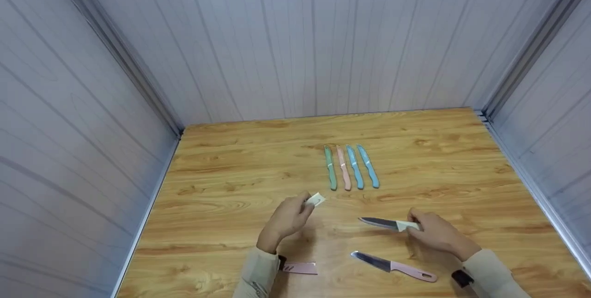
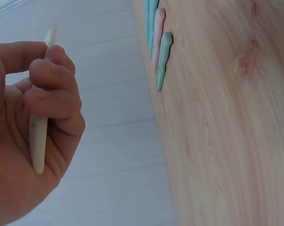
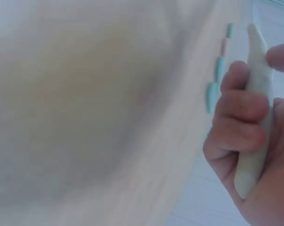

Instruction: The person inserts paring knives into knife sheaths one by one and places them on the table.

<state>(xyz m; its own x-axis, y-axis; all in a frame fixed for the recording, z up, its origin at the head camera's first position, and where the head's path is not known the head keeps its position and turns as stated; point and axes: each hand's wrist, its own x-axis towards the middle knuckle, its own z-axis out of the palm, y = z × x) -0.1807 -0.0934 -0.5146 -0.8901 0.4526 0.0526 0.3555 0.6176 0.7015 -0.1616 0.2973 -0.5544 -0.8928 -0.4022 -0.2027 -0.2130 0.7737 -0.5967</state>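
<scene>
Head view. On the wooden tabletop (image 1: 221, 224), I see my left hand (image 1: 287, 217) pinching a flat white sheath (image 1: 316, 199), its fingers clamped on one end. My right hand (image 1: 436, 232) grips the white knife (image 1: 392, 225) by its handle, the bare blade pointing left toward the sheath but well apart from it. Below lie the bare pink-handled knife (image 1: 392, 266) and, near my left sleeve, a pink sheath (image 1: 301, 268). Beyond the hands, a row holds a green knife (image 1: 330, 167), a small pink knife (image 1: 343, 167) and two blue knives (image 1: 362, 167).

Left wrist view. The sheath appears edge-on, the fingers curled round it; part of the row shows beyond.

Right wrist view. The fingers close round the white handle; the foreground is blurred and the blade cannot be made out clearly.

I judge the step in hand to be handling knife and sheath as a pair, though I cannot tell whether covering or uncovering. If covering, the next move calls for aligning the tip with the sheath's mouth, fingers clear of the edge.
</scene>
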